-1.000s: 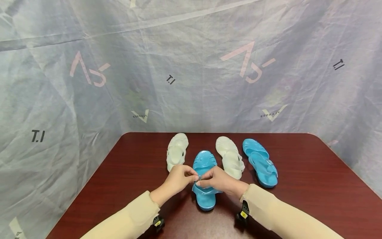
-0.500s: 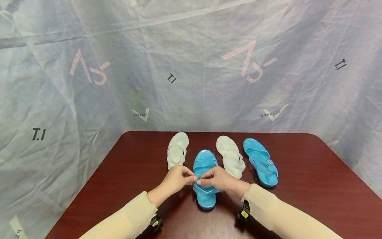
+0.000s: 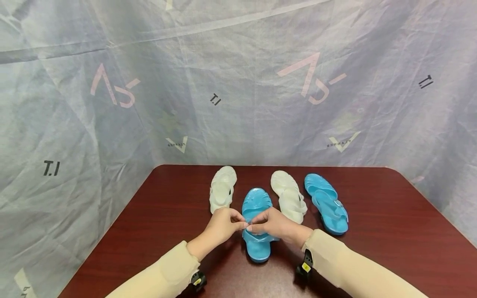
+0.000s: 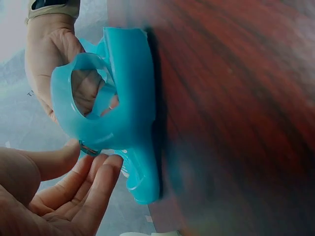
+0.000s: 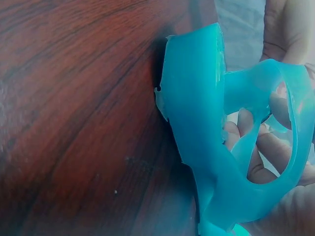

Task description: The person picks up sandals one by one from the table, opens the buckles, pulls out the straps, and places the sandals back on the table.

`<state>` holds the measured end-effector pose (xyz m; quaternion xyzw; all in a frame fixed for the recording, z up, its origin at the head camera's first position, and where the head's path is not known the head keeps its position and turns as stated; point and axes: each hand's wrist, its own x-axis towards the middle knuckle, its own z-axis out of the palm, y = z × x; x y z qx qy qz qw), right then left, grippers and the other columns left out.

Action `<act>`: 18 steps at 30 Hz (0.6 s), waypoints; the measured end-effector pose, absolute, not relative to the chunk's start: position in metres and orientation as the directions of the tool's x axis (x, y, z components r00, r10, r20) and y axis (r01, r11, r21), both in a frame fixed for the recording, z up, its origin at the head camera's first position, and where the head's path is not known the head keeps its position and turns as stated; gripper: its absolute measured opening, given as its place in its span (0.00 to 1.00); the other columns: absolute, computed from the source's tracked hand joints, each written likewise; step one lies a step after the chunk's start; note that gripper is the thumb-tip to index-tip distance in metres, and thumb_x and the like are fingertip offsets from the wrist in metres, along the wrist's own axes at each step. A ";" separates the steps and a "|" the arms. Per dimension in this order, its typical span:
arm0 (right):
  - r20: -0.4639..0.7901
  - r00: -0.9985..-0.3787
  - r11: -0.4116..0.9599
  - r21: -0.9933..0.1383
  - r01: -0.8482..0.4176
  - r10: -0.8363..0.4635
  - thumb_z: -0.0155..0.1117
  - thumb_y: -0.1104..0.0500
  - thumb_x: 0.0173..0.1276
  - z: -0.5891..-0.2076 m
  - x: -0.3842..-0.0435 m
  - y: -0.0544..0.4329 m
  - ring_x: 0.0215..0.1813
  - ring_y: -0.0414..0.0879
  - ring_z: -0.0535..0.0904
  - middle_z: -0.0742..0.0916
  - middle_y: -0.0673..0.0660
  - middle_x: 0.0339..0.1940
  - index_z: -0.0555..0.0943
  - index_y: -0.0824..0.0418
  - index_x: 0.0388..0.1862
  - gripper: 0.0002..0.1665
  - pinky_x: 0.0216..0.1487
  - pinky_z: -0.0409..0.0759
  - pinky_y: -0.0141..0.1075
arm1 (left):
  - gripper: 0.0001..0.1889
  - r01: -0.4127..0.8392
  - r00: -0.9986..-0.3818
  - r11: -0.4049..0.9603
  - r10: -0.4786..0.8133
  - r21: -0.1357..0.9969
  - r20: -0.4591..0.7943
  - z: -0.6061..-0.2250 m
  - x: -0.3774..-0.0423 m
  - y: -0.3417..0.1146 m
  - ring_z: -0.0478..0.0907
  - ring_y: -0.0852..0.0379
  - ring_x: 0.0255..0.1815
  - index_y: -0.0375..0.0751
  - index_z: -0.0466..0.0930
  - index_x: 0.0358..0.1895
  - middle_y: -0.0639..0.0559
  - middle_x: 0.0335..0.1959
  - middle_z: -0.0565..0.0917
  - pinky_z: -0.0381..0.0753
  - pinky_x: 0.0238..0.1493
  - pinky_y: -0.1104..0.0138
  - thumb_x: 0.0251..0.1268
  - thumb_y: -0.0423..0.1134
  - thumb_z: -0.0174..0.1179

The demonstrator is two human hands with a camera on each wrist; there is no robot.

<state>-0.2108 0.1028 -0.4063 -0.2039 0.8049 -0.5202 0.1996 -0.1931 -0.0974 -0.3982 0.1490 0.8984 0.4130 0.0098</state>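
A blue jelly sandal (image 3: pixel 258 248) rests sole down near the middle of the table, toe pointing away from me. Over its left side my left hand (image 3: pixel 222 225) pinches the strap at a small metal buckle (image 4: pixel 88 149), thumb on one side and fingers on the other in the left wrist view. Close against those fingertips, my right hand (image 3: pixel 278 226) pinches the same strap area from the right. The right wrist view shows the sandal's heel and ankle strap (image 5: pixel 251 88) with fingers behind the loop. The strap end between the fingertips is mostly hidden.
Two white sandals, one at the left (image 3: pixel 222 188) and one at the right (image 3: pixel 288 198), lie behind the hands. Another blue sandal (image 3: pixel 326 203) lies farther right. The dark red table (image 3: pixel 167 207) is bordered by a grey printed curtain (image 3: pixel 238 82).
Both hands stay at the blue sandal's strap. Their fingertips have drawn closer together, and the strap piece seen between them a second ago is now mostly covered. The sandals stay put.
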 end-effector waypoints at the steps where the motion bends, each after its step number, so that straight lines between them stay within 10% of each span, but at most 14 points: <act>1: -0.109 -0.837 0.374 -0.920 -0.119 -0.535 0.69 0.55 0.64 -0.406 -0.211 0.103 0.39 0.39 0.83 0.90 0.55 0.36 0.88 0.63 0.42 0.14 0.41 0.82 0.35 | 0.05 0.263 -0.955 0.617 0.275 0.741 0.109 -0.397 -0.193 -0.096 0.75 0.64 0.24 0.40 0.87 0.30 0.54 0.26 0.84 0.76 0.26 0.70 0.59 0.38 0.68; 18: -0.094 -0.859 0.412 -0.900 -0.143 -0.503 0.71 0.54 0.61 -0.407 -0.210 0.102 0.37 0.38 0.81 0.90 0.54 0.32 0.89 0.63 0.36 0.12 0.37 0.81 0.34 | 0.04 0.281 -0.953 0.604 0.270 0.745 0.140 -0.393 -0.202 -0.087 0.76 0.64 0.23 0.42 0.87 0.30 0.55 0.23 0.84 0.76 0.25 0.71 0.60 0.38 0.68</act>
